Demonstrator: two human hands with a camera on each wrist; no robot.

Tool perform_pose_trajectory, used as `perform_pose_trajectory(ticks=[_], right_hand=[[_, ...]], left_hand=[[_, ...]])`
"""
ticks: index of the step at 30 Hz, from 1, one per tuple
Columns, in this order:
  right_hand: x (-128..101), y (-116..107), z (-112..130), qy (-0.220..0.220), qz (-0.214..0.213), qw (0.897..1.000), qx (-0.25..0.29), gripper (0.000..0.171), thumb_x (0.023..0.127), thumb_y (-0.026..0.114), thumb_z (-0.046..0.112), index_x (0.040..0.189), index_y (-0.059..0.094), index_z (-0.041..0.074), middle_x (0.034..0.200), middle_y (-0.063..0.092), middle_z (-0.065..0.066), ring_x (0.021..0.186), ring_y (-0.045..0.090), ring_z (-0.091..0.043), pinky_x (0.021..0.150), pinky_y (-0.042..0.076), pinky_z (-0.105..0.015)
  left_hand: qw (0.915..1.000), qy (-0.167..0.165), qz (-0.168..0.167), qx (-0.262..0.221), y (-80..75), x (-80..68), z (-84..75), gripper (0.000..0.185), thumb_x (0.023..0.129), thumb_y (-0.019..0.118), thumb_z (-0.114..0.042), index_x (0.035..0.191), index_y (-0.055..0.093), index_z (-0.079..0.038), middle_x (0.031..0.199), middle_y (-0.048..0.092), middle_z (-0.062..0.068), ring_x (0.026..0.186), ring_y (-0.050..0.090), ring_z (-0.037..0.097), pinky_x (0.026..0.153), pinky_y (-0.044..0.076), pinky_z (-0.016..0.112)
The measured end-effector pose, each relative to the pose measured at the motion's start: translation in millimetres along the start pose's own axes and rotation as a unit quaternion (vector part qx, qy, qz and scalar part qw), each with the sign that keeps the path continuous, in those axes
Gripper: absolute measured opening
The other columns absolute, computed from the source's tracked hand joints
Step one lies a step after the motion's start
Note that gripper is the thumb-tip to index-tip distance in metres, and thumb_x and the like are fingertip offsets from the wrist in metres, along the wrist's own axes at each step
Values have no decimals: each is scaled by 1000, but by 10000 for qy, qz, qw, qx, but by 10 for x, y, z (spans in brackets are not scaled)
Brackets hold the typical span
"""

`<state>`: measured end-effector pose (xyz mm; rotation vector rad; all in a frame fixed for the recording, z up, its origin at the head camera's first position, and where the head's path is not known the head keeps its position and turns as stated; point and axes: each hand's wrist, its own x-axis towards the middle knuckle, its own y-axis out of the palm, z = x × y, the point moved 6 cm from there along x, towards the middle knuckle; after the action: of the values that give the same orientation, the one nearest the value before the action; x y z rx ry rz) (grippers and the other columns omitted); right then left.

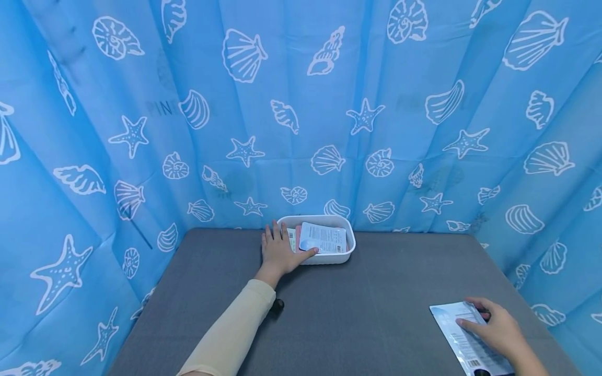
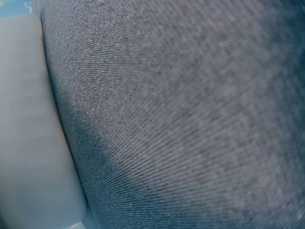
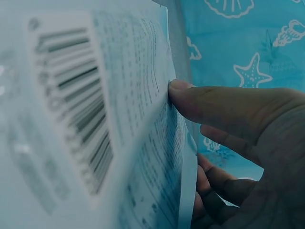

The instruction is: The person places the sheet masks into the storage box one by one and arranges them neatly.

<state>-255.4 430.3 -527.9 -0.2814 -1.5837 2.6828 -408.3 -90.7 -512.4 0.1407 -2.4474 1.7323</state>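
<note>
A white oblong bin (image 1: 347,257) stands at the far side of the grey table, with several flat sachets in it. On top lies a pale blue printed sachet (image 1: 324,237), beside a pink and a greenish one. My left hand (image 1: 280,255) rests over the bin's left end, fingers spread and thumb along the front rim. At the near right, my right hand (image 1: 502,328) pinches a light blue and silver sachet (image 1: 453,326) by its right edge. The right wrist view shows the thumb (image 3: 214,102) on its printed face, near a barcode, with other fingers behind.
Grey cloth covers the table (image 1: 357,313). A blue curtain (image 1: 301,130) with white shells and starfish hangs directly behind the bin and along both sides. A small black device (image 1: 277,307) sits at the left wrist. The left wrist view holds mostly cloth and the bin's wall (image 2: 33,124).
</note>
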Motion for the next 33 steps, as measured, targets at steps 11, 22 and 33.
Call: perform_pose_trajectory(ticks=[11,22,33], right_hand=[[-20,-14,78,12,-34,9999,156,82,85,87,48,136,60,-10,130,59,-43,104,64,-46,82,55,-59],[15,36,173,-118,203,9995,195,72,86,87,45,133,67,-6,134,61,-41,113,65,-52,85,55,-60],[-30,10,368,-486,111,9985,241,50,91,84,31,126,74,-4,134,63,-40,129,54,-63,99,49,-70]], left_hand=[[10000,41,3,35,-85,-56,-40,137,77,59,-95,169,19,-1,177,10,25,164,8,51,132,13,63],[9999,-5,66,111,-47,-39,-7,139,76,52,-100,169,19,-3,178,7,24,164,7,48,133,12,61],[10000,40,47,69,-80,-56,-24,138,77,55,-98,169,20,-1,177,9,25,164,9,49,132,14,63]])
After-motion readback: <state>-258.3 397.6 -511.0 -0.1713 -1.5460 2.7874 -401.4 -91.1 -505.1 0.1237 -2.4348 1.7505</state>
